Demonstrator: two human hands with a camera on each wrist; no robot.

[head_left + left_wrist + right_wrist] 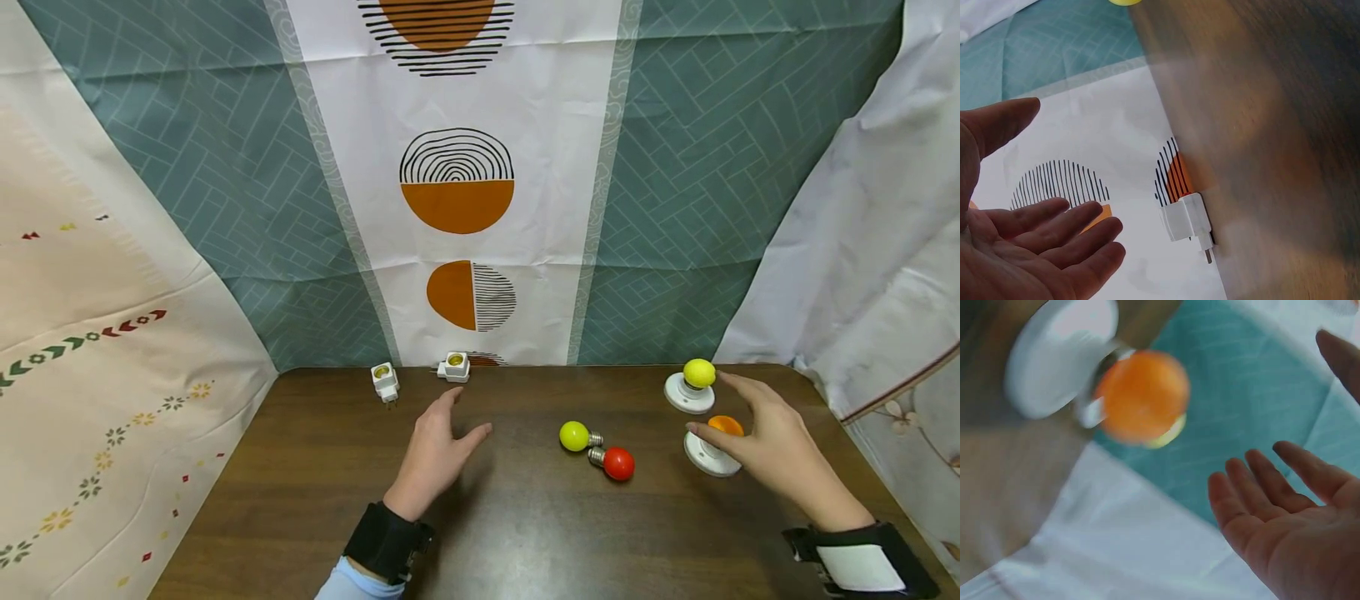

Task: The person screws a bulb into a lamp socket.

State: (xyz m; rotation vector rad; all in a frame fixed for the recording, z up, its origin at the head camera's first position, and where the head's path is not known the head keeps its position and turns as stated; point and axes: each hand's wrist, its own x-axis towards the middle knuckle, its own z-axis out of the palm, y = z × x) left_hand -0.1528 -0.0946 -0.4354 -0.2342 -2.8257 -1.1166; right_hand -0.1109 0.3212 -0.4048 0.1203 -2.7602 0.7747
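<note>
My right hand (776,437) is held spread beside an orange bulb (726,425) seated in a round white lamp holder (712,458). In the right wrist view its fingers stand apart from the orange bulb (1144,397), with nothing between them. Just behind is a yellow bulb (699,372) in a second white lamp holder (688,398). My left hand (435,458) hovers over the table's left half, thumb and fingers spread and holding nothing. Nearest to it is a white plug-in socket adapter (453,367), its prongs showing in the left wrist view.
Another white plug-in adapter (385,382) lies at the back left. A yellow-green bulb (574,436) and a red bulb (618,464) lie on their sides mid-table, screw ends close together. Patterned cloth (480,100) hangs behind the brown table (525,533).
</note>
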